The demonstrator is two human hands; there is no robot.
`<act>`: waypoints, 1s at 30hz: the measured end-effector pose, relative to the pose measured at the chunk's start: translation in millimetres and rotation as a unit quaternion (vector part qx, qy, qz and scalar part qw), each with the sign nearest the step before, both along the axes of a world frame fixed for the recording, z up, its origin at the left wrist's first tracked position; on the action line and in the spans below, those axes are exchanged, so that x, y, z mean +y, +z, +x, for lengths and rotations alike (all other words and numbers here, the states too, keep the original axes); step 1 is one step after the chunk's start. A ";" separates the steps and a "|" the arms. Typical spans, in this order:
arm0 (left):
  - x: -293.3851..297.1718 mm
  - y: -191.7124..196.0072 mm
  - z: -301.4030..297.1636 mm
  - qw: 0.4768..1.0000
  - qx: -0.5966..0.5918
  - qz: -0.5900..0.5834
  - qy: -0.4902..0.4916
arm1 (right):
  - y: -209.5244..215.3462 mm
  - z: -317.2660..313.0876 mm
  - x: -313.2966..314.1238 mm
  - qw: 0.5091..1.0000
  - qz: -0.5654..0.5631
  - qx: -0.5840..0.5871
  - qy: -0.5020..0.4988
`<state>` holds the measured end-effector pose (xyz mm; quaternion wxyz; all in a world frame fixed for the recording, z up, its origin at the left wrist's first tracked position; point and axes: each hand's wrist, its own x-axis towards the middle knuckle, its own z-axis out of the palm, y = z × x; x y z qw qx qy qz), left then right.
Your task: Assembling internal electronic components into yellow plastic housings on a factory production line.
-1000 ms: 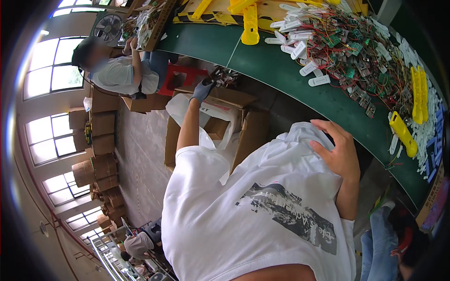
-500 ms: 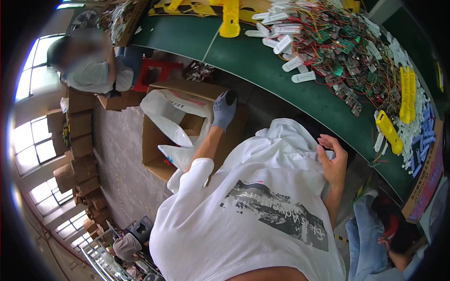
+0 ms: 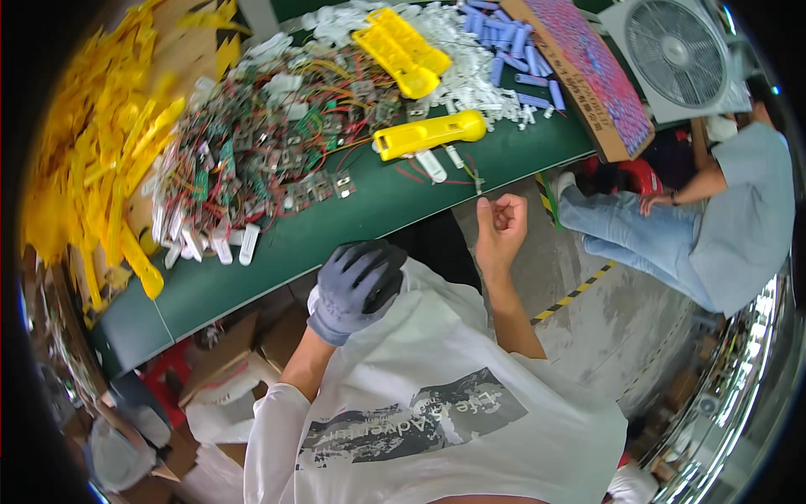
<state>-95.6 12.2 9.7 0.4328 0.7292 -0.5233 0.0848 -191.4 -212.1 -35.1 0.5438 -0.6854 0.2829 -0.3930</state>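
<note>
My left hand (image 3: 357, 286) wears a grey glove and hovers at chest height just below the green table's front edge (image 3: 277, 252), fingers loosely apart, holding nothing. My bare right hand (image 3: 501, 223) is raised beside the table edge with its fingers curled in and nothing visible in it. On the table just beyond it lie a yellow plastic housing (image 3: 428, 134) and a small white cylinder (image 3: 432, 165). A big heap of small circuit boards with red and green wires (image 3: 269, 143) lies farther left.
Yellow plastic strips (image 3: 92, 160) pile up at the table's left end; white and blue cylinders (image 3: 495, 59) and a flat cardboard box (image 3: 588, 67) lie at the back right. A fan (image 3: 676, 50) stands beyond. Another person (image 3: 714, 218) sits at right. Cardboard boxes (image 3: 227, 370) sit under the table.
The view has swung round. My gloved left hand has come up from the cardboard box below the table to my chest. My right hand has lifted toward the table edge.
</note>
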 end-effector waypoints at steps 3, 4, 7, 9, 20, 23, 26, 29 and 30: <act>-39.0 1.7 6.3 0.999 -0.005 0.011 -0.043 | 4.8 10.1 -5.3 0.997 -0.060 0.023 -0.044; -46.5 1.2 6.9 0.999 -0.002 0.032 -0.041 | 11.1 14.0 -6.1 0.993 -0.093 0.050 -0.051; -69.9 1.8 8.9 0.998 0.016 0.047 -0.026 | 33.9 19.6 -14.0 0.965 -0.208 0.157 -0.016; -75.4 1.5 12.8 0.999 0.001 0.052 0.014 | 35.6 22.6 -19.0 0.939 -0.289 0.188 0.009; -114.4 28.6 84.1 0.940 -0.096 0.272 0.182 | 48.0 30.0 -37.6 0.984 -0.020 0.113 0.137; -105.0 43.3 85.8 0.979 0.042 0.130 0.150 | 50.2 34.3 -43.2 0.983 0.066 0.063 0.160; -77.7 33.4 96.2 0.982 0.046 0.054 0.176 | 56.4 49.7 -45.5 0.980 0.031 0.073 0.184; -56.8 12.1 86.8 0.879 0.344 -0.261 0.200 | 66.1 82.6 -44.8 0.975 0.028 0.031 0.218; -51.2 4.7 82.8 0.765 0.475 -0.395 0.181 | 70.6 95.6 -44.0 0.973 0.016 -0.005 0.232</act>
